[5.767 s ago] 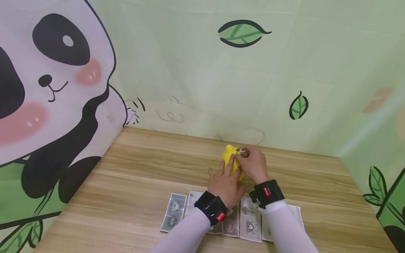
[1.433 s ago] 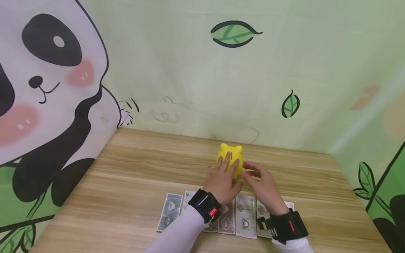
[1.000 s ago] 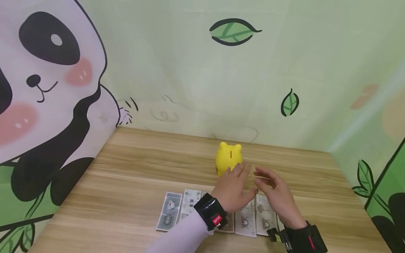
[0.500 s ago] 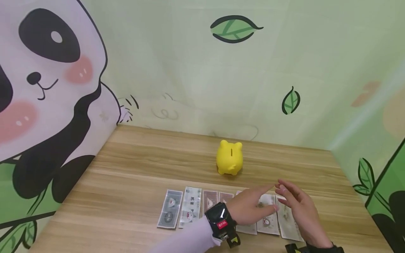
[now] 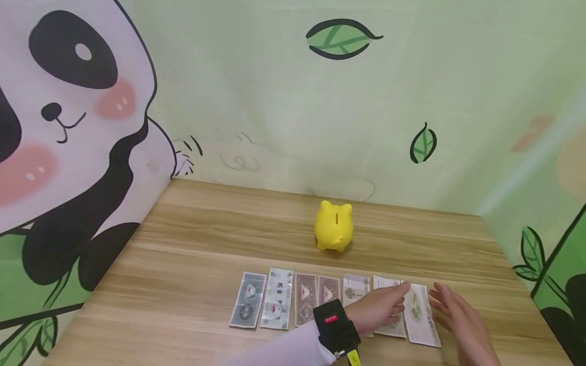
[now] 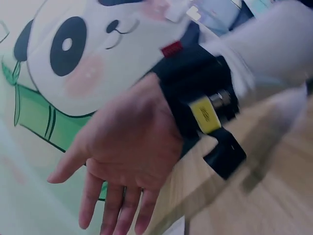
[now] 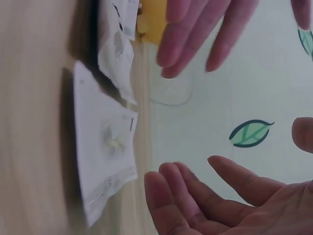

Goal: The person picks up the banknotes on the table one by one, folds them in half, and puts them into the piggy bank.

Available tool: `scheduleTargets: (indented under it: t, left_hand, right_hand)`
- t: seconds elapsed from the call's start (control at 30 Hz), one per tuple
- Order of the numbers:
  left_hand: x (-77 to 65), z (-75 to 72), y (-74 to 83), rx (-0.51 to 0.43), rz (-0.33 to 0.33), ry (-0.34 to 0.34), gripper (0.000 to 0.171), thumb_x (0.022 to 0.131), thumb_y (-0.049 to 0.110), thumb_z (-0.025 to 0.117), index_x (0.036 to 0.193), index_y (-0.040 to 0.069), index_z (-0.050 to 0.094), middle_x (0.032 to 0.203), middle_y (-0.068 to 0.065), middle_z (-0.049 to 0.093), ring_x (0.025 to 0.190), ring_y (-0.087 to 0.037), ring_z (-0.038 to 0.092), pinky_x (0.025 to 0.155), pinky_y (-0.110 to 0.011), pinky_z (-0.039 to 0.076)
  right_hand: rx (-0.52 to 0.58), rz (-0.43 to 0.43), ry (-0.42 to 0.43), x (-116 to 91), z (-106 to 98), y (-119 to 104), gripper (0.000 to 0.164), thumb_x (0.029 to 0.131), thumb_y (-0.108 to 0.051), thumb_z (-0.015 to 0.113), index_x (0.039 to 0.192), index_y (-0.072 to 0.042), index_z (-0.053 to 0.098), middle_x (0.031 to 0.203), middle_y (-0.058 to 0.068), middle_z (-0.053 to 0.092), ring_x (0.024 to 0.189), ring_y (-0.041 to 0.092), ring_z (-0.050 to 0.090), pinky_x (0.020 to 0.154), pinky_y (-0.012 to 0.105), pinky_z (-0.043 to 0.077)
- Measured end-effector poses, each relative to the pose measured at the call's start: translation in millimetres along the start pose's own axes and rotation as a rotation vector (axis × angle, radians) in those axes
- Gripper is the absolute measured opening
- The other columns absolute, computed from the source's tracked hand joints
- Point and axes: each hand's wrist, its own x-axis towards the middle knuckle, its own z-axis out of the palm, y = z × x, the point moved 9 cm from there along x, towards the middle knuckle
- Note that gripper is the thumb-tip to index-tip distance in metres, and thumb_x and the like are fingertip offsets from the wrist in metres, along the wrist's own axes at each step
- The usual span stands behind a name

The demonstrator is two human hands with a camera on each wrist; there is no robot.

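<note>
A row of play banknotes lies on the wooden table. My left hand (image 5: 377,307) hovers over the right part of that row, fingers extended and nothing held; its palm shows in the left wrist view. To the right of the rightmost banknote (image 5: 418,317) is my right hand (image 5: 467,325), fingers loosely bent, holding nothing. In the right wrist view that slightly bowed banknote (image 7: 105,147) lies beside both hands. Behind the row stands a yellow piggy bank (image 5: 333,231) with a slot on top, apart from both hands.
Toward the left of the row lie a blue-grey banknote (image 5: 247,300), a pale green banknote (image 5: 276,299) and reddish-brown ones. A printed backdrop (image 5: 256,101) with a panda and leaves borders the wooden table (image 5: 183,284) at the back and sides.
Earlier my left hand rested on the piggy bank while my right pinched a folded note at its slot. The note is gone from view; both hands have moved right and nearer, over the row.
</note>
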Motion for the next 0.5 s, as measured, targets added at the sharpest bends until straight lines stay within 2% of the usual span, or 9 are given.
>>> scheduleTargets:
  t: [0.07, 0.13, 0.23, 0.3, 0.4, 0.47, 0.5]
  left_hand:
    - [1.5, 1.0, -4.0, -0.084, -0.024, 0.010, 0.077, 0.109, 0.051, 0.042, 0.156, -0.010, 0.033, 0.158, -0.037, 0.036, 0.149, -0.049, 0.037, 0.123, -0.056, 0.035]
    - [2.4, 1.5, -7.8, -0.154, -0.045, 0.011, 0.080, 0.108, 0.052, 0.042, 0.156, -0.012, 0.031, 0.159, -0.040, 0.032, 0.151, -0.051, 0.032, 0.125, -0.058, 0.030]
    - [2.9, 1.2, -11.8, -0.209, -0.067, 0.015, 0.083, 0.107, 0.054, 0.042, 0.155, -0.013, 0.030, 0.159, -0.040, 0.031, 0.151, -0.052, 0.031, 0.125, -0.059, 0.029]
    - [3.5, 1.3, -13.5, -0.231, -0.072, 0.019, 0.084, 0.107, 0.055, 0.044, 0.155, -0.013, 0.031, 0.159, -0.041, 0.030, 0.150, -0.053, 0.031, 0.125, -0.059, 0.029]
    - [4.5, 1.7, -15.3, -0.243, -0.076, 0.026, 0.084, 0.107, 0.054, 0.045, 0.155, -0.013, 0.030, 0.159, -0.041, 0.029, 0.150, -0.054, 0.030, 0.125, -0.060, 0.029]
    - [5.2, 2.0, -15.9, -0.246, -0.076, 0.033, 0.084, 0.106, 0.053, 0.047, 0.154, -0.014, 0.031, 0.159, -0.042, 0.029, 0.150, -0.055, 0.030, 0.125, -0.061, 0.029]
    - [5.7, 2.2, -16.1, -0.250, -0.077, 0.036, 0.084, 0.106, 0.053, 0.047, 0.154, -0.014, 0.031, 0.158, -0.043, 0.029, 0.150, -0.055, 0.030, 0.125, -0.061, 0.029]
  right_hand:
    - [-0.001, 0.017, -0.003, -0.6, -1.8, 3.8, 0.087, 0.105, -0.066, 0.026, 0.165, -0.003, 0.018, 0.169, 0.023, 0.023, 0.140, 0.017, 0.049, 0.093, 0.015, 0.052]
    - [-0.015, 0.025, -0.015, -1.2, -2.1, 6.3, 0.090, 0.104, -0.068, 0.024, 0.164, -0.002, 0.017, 0.170, 0.024, 0.021, 0.151, 0.032, 0.035, 0.093, 0.015, 0.052]
    - [-0.029, 0.034, -0.022, -1.2, -2.6, 9.0, 0.092, 0.103, -0.069, 0.023, 0.164, -0.001, 0.017, 0.169, 0.026, 0.022, 0.153, 0.037, 0.032, 0.097, 0.019, 0.053]
    - [-0.034, 0.043, -0.032, -0.9, -1.4, 10.5, 0.094, 0.102, -0.071, 0.022, 0.164, 0.000, 0.016, 0.168, 0.028, 0.020, 0.155, 0.042, 0.027, 0.109, 0.033, 0.051]
    - [-0.045, 0.068, -0.046, 0.3, 1.2, 13.6, 0.098, 0.101, -0.073, 0.022, 0.164, 0.001, 0.013, 0.168, 0.029, 0.017, 0.156, 0.045, 0.022, 0.122, 0.055, 0.036]
    - [-0.061, 0.066, -0.060, 1.4, 2.4, 15.1, 0.098, 0.102, -0.073, 0.021, 0.164, 0.003, 0.012, 0.167, 0.032, 0.016, 0.156, 0.048, 0.021, 0.123, 0.062, 0.030]
    - [-0.065, 0.063, -0.062, 2.0, 2.7, 15.4, 0.098, 0.102, -0.072, 0.021, 0.163, 0.004, 0.012, 0.167, 0.033, 0.016, 0.155, 0.049, 0.021, 0.122, 0.063, 0.031]
